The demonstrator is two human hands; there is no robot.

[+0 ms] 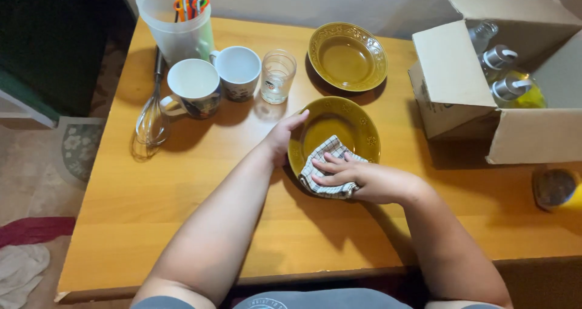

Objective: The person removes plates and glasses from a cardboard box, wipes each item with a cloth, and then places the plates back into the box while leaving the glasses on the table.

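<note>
Nearest the camera, two bare forearms reach out over the wooden tabletop (182,212). The right hand (364,179) lies with fingers spread and pressed flat on one checked cloth (324,163), which is bunched over the near rim of an olive-green plate (357,130); the hand presses the cloth rather than closing round it. The left hand (282,136) is curled against the left edge of that same plate, thumb on the rim, steadying it. The plate sits on the tabletop about midway across, just in front of the person. Beyond it stands a second olive-green plate (347,56), of like pattern, empty and apart from the first, making two plates in all. To the left of that are one clear drinking glass (278,76) and two white mugs (194,86), side by side and nearly touching. One wire whisk (151,118) lies on the tabletop left of the mugs. Behind them, at the far left corner, stands one translucent plastic jug (176,24) holding coloured utensils. At the far right an open cardboard box (451,85) lies tipped on its side, with three bottles visible inside, two of them metal-capped. At the right edge, partly cut off, is one yellow container (558,191).
</note>
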